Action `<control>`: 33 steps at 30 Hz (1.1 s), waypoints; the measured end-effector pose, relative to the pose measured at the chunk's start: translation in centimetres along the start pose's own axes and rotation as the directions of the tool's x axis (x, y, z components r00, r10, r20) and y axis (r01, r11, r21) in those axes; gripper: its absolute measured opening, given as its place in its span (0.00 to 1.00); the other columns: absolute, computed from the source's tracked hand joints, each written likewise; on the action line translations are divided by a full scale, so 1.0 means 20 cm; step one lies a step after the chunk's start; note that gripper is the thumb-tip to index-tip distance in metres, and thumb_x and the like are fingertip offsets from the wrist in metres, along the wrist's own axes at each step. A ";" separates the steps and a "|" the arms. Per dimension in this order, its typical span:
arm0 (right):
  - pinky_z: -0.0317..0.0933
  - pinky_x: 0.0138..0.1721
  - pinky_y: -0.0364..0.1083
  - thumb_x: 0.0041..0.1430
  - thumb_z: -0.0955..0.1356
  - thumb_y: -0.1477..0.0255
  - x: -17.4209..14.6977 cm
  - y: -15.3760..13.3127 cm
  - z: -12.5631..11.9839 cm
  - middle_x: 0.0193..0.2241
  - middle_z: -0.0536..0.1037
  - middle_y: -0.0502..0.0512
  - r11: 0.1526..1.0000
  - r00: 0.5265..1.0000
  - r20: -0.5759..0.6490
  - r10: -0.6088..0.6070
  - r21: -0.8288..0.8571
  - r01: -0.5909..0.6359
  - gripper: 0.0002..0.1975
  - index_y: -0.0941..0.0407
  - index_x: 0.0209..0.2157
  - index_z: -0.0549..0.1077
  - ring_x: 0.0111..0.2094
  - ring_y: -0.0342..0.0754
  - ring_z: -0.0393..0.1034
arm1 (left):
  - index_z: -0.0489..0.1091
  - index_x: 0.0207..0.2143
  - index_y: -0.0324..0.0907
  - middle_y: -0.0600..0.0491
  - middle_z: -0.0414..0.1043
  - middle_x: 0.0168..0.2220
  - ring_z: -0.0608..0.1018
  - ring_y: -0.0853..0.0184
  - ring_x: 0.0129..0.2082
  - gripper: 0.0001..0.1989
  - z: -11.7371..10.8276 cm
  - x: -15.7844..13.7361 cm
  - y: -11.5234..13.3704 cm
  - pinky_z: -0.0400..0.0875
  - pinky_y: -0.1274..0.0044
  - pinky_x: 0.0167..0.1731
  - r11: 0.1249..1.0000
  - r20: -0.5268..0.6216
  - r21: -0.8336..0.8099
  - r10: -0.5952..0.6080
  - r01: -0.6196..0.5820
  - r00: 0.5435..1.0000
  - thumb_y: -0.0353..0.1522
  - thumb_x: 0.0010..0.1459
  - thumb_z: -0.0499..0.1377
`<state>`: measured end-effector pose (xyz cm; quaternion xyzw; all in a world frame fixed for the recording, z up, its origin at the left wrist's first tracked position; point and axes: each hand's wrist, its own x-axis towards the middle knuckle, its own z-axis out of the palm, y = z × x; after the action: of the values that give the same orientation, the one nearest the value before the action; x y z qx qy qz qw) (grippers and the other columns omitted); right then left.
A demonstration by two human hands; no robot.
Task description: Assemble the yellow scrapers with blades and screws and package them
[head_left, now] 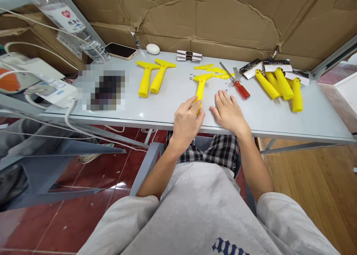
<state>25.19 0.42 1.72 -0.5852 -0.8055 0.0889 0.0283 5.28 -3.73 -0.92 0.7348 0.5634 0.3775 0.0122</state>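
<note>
My left hand [187,121] is closed around the lower grip of a yellow T-shaped scraper handle [200,84], which lies near the table's front edge with its head pointing away from me. My right hand [230,112] lies flat on the tabletop, fingers stretched out, holding nothing. Just beyond it is a screwdriver [241,90] with a red handle, its shaft angled to the far left. Several flat yellow pieces [203,67] and thin metal plates [237,75] lie behind the held handle. Small metal bits [191,77], possibly screws or nuts, are scattered around them.
Two more yellow handles [145,80] lie to the left. At the right are several yellow-handled tools [284,84] with black cards. A small white-and-dark stack [189,56], a white oval object [153,48], a phone [121,51] and a bottle [69,22] line the back. Cables [69,117] hang at left.
</note>
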 end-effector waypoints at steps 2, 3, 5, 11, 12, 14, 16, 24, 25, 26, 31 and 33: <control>0.38 0.94 0.72 0.88 0.54 0.55 0.00 0.01 0.02 0.89 0.45 0.70 1.000 1.000 -0.022 -0.017 0.009 0.017 0.44 0.71 0.89 0.55 0.93 0.65 0.40 | 0.87 0.62 0.39 0.38 0.86 0.69 0.91 0.49 0.61 0.18 0.03 0.01 0.01 0.87 0.57 0.67 1.000 -0.007 0.027 0.012 -0.012 1.000 0.27 0.79 0.60; 0.39 0.94 0.72 0.88 0.54 0.55 0.01 0.02 0.02 0.89 0.45 0.70 1.000 0.999 -0.031 -0.024 0.010 0.024 0.44 0.71 0.89 0.55 0.93 0.65 0.40 | 0.88 0.61 0.40 0.38 0.87 0.68 0.91 0.49 0.60 0.17 0.04 0.01 0.02 0.87 0.57 0.66 0.999 -0.008 0.040 0.019 -0.018 1.000 0.27 0.79 0.61; 0.39 0.94 0.72 0.88 0.54 0.55 0.01 0.02 0.03 0.89 0.45 0.71 1.000 0.999 -0.034 -0.025 0.003 0.025 0.44 0.72 0.89 0.55 0.93 0.65 0.40 | 0.88 0.60 0.41 0.39 0.88 0.66 0.91 0.49 0.58 0.15 0.06 0.02 0.05 0.87 0.57 0.65 0.998 0.003 0.060 0.029 -0.029 1.000 0.28 0.78 0.63; 0.41 0.93 0.72 0.87 0.53 0.60 0.00 0.02 0.02 0.89 0.45 0.71 1.000 0.999 -0.032 -0.025 -0.013 0.025 0.42 0.72 0.89 0.55 0.93 0.65 0.41 | 0.88 0.58 0.40 0.37 0.87 0.66 0.91 0.50 0.56 0.13 0.09 0.03 0.10 0.87 0.58 0.63 0.998 0.043 0.024 0.055 -0.056 0.998 0.30 0.78 0.66; 0.41 0.93 0.72 0.87 0.53 0.60 0.00 0.02 0.02 0.89 0.45 0.71 1.000 0.999 -0.036 -0.026 -0.012 0.026 0.42 0.72 0.89 0.56 0.93 0.65 0.41 | 0.88 0.58 0.41 0.38 0.87 0.66 0.91 0.50 0.57 0.12 0.09 0.04 0.10 0.87 0.59 0.63 0.998 0.044 0.015 0.053 -0.054 0.998 0.30 0.78 0.66; 0.41 0.93 0.72 0.87 0.53 0.61 0.00 0.01 0.02 0.88 0.47 0.72 1.000 0.999 -0.044 -0.025 -0.010 0.025 0.42 0.73 0.88 0.57 0.93 0.65 0.42 | 0.88 0.58 0.42 0.40 0.87 0.66 0.91 0.51 0.58 0.13 0.10 0.06 0.08 0.87 0.59 0.64 0.999 0.050 -0.006 0.049 -0.049 0.998 0.30 0.77 0.66; 0.42 0.93 0.71 0.87 0.53 0.62 0.00 0.01 0.01 0.88 0.48 0.72 1.000 0.998 -0.054 -0.022 -0.003 0.021 0.41 0.73 0.88 0.57 0.93 0.65 0.43 | 0.87 0.59 0.42 0.40 0.87 0.66 0.91 0.50 0.60 0.13 0.10 0.08 0.05 0.87 0.59 0.66 0.999 0.059 -0.027 0.044 -0.042 0.997 0.31 0.77 0.67; 0.42 0.94 0.69 0.85 0.53 0.67 -0.02 -0.02 -0.01 0.88 0.51 0.69 1.000 0.999 -0.054 0.003 0.019 -0.002 0.39 0.71 0.87 0.60 0.92 0.64 0.44 | 0.87 0.60 0.40 0.39 0.86 0.66 0.90 0.53 0.61 0.14 0.11 0.09 0.02 0.86 0.62 0.67 0.990 0.055 -0.124 0.068 -0.060 0.996 0.32 0.76 0.70; 0.42 0.94 0.69 0.85 0.53 0.66 -0.02 -0.02 -0.01 0.88 0.51 0.69 1.000 0.999 -0.052 0.006 0.018 -0.005 0.39 0.71 0.87 0.60 0.92 0.64 0.44 | 0.87 0.59 0.41 0.40 0.86 0.65 0.90 0.53 0.61 0.13 0.11 0.09 0.02 0.86 0.62 0.67 0.987 0.058 -0.146 0.069 -0.060 0.996 0.33 0.76 0.70; 0.42 0.94 0.69 0.85 0.53 0.66 -0.02 -0.01 -0.01 0.88 0.51 0.69 1.000 0.999 -0.051 0.006 0.017 -0.005 0.39 0.71 0.88 0.60 0.92 0.64 0.44 | 0.87 0.59 0.42 0.41 0.86 0.65 0.89 0.53 0.61 0.13 0.10 0.08 0.02 0.87 0.62 0.67 0.986 0.063 -0.158 0.069 -0.059 0.996 0.34 0.77 0.70; 0.45 0.93 0.70 0.86 0.52 0.64 -0.02 -0.01 0.00 0.88 0.52 0.70 1.000 0.997 -0.078 -0.007 0.017 0.008 0.40 0.71 0.87 0.61 0.92 0.64 0.46 | 0.88 0.59 0.46 0.40 0.82 0.71 0.82 0.46 0.69 0.13 0.09 0.08 0.01 0.80 0.52 0.73 0.997 0.028 -0.054 0.052 -0.050 0.998 0.39 0.79 0.69; 0.44 0.93 0.70 0.86 0.52 0.64 -0.02 -0.01 0.00 0.88 0.52 0.69 1.000 0.997 -0.071 0.001 0.019 0.000 0.40 0.71 0.87 0.61 0.92 0.64 0.46 | 0.86 0.63 0.45 0.38 0.78 0.76 0.79 0.45 0.75 0.16 0.09 0.08 0.01 0.76 0.50 0.77 0.998 0.053 -0.033 0.058 -0.056 0.997 0.39 0.81 0.66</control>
<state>25.08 -0.03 1.81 -0.5879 -0.8030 0.0756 0.0625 6.57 -1.66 -1.23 0.7602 0.5357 0.3666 0.0283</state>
